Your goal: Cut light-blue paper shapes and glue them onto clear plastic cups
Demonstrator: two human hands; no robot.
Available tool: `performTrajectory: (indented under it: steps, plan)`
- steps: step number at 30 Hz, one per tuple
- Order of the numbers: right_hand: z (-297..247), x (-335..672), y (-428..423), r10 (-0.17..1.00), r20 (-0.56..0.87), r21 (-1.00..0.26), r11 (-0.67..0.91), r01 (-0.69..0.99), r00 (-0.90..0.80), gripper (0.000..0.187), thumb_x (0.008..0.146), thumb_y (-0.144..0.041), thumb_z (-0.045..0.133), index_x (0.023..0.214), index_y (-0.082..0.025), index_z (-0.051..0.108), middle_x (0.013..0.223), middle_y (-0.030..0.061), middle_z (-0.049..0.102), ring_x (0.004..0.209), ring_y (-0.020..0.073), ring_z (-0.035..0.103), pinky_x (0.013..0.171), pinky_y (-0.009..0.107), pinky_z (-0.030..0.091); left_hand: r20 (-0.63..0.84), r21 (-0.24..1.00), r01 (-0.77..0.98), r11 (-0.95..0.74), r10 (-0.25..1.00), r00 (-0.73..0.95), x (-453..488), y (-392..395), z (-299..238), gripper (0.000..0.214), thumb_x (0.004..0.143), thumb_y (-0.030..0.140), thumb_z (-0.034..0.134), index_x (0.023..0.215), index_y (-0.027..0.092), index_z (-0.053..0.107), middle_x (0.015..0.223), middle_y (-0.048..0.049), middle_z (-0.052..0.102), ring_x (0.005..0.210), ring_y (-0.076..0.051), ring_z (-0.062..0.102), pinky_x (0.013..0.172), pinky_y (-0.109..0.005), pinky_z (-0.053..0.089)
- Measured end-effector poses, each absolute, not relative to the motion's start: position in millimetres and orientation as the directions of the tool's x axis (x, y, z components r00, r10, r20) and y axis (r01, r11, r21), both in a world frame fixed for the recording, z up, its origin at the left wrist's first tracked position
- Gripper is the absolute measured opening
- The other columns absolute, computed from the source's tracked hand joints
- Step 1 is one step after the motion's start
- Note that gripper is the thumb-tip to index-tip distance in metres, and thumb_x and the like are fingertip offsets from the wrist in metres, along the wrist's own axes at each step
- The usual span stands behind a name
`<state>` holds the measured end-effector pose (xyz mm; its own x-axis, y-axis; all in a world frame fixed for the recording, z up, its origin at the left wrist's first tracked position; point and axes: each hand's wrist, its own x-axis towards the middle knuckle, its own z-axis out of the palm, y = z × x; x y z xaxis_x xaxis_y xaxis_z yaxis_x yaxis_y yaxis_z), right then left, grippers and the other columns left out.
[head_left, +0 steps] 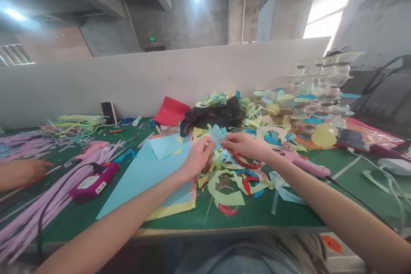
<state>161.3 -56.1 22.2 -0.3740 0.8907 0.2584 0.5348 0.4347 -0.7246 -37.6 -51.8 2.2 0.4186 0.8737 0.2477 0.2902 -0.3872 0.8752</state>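
Note:
Between my two hands a small folded piece of light blue paper (217, 136) is held up above the table, its points upward. My left hand (199, 154) pinches its left side, and my right hand (238, 143) pinches its right side. Under my left forearm lies a stack of blue paper sheets (128, 192), with yellow and pink edges showing beneath. A folded blue piece (165, 147) rests on that stack. Paper scraps (226, 188) in green, yellow, blue and red are strewn below my hands.
A black plastic bag (215, 116) and red paper (170, 110) sit behind. To the right are a pink glue gun (306, 165) and stacked clear cups (334, 81). A purple power box (94, 182) and pink strips (41, 218) lie left, near another person's hand (24, 173).

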Motion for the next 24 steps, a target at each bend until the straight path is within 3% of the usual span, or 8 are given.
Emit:
performTrajectory:
  steps: [3,6,9,14,24]
  plan:
    - [22.2,161.6,-56.3,0.890,0.238,-0.721,0.431,0.543,-0.390,0.040,0.089,-0.052,0.049,0.064,-0.021,0.049,0.062,-0.0030,0.051,0.053,0.0115,0.041,0.052,0.026,0.031,0.278,0.875,0.260,-0.409,0.862,0.423,-37.1,-49.2,-0.7,0.031,0.093,0.053,0.042,0.085,0.023,0.042,0.058,0.0067,0.047,0.049,-0.011,0.045,0.048,-0.022,0.034]
    - [20.8,161.0,-56.8,0.880,0.222,-0.719,0.438,0.539,-0.419,0.040,0.089,-0.053,0.051,0.064,-0.021,0.050,0.063,-0.0027,0.053,0.053,0.0117,0.043,0.053,0.026,0.032,0.381,0.824,0.264,-0.502,0.835,0.398,-37.0,-46.4,-1.9,0.028,0.093,0.049,0.046,0.085,0.022,0.045,0.070,0.0043,0.044,0.062,-0.011,0.045,0.057,-0.024,0.037]
    - [19.6,159.6,-57.8,0.866,0.209,-0.720,0.450,0.528,-0.454,0.040,0.089,-0.053,0.051,0.065,-0.021,0.051,0.063,-0.0017,0.056,0.054,0.0120,0.046,0.055,0.027,0.034,0.442,0.779,0.300,-0.551,0.821,0.362,-37.6,-45.3,-0.9,0.034,0.094,0.049,0.045,0.076,0.021,0.040,0.069,0.0043,0.034,0.061,-0.011,0.036,0.057,-0.025,0.032]
    - [20.5,156.9,-61.3,0.861,0.178,-0.728,0.440,0.525,-0.476,0.040,0.088,-0.053,0.054,0.064,-0.021,0.052,0.062,-0.0021,0.057,0.053,0.0115,0.047,0.055,0.026,0.036,0.408,0.819,0.284,-0.499,0.853,0.325,-38.3,-47.0,2.0,0.039,0.093,0.052,0.046,0.072,0.021,0.034,0.065,0.0051,0.025,0.057,-0.011,0.028,0.052,-0.025,0.025]
    - [22.9,154.8,-64.8,0.872,0.124,-0.752,0.394,0.528,-0.473,0.043,0.087,-0.057,0.053,0.065,-0.020,0.051,0.065,-0.0010,0.060,0.051,0.0098,0.043,0.053,0.026,0.035,0.429,0.808,0.276,-0.520,0.841,0.331,-38.5,-44.8,2.3,0.036,0.095,0.046,0.045,0.071,0.021,0.035,0.066,0.0042,0.030,0.058,-0.011,0.030,0.053,-0.025,0.027]
